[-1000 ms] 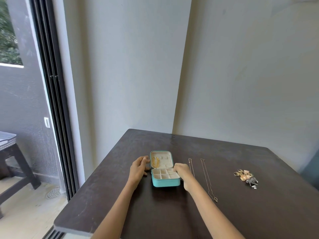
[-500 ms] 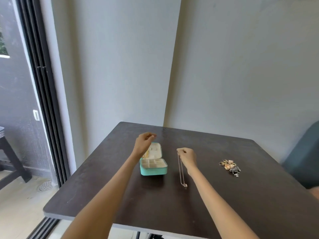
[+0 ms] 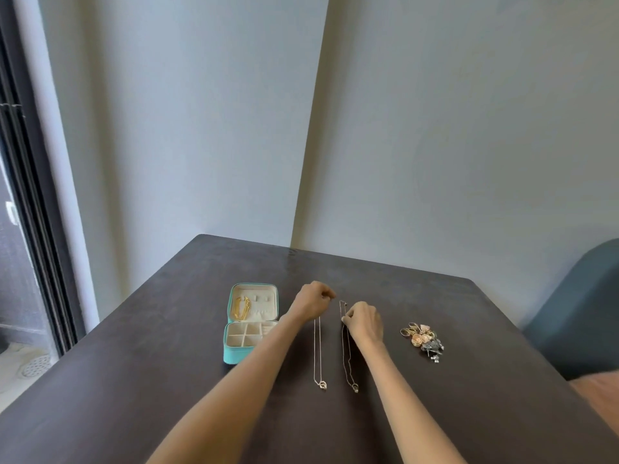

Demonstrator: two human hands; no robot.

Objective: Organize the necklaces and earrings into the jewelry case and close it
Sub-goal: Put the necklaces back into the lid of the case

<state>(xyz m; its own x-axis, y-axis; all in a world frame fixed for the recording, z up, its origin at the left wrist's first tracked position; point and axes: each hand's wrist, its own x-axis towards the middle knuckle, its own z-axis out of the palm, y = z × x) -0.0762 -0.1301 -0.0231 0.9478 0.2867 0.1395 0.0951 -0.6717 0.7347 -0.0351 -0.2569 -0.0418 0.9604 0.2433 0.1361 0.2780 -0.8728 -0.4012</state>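
Over at nine o'clock from the hands sits the jewelry case [image 3: 249,324], lid flat open, a gold necklace [image 3: 242,307] already in the lid. Dead centre on the table [image 3: 167,380], two thin chains lie side by side, pendants toward six o'clock. Left hand [image 3: 310,301] is curled at the top of the left necklace [image 3: 318,353], seemingly pinching its end. Right hand [image 3: 365,321] pinches the upper part of the right necklace [image 3: 348,356]. Off at three o'clock, a heap of earrings [image 3: 422,339] waits, well apart from the case.

Danger now, I'd say: lifting both chains together could swing them into each other and knot them. They are fine and lie close. A dragged pendant could also snag.

Hard to read: the fingertips hide both clasps, so whether either is fastened is anyone's guess. The left forearm covers the case's near right corner and some compartments. The earring heap is too small to count.
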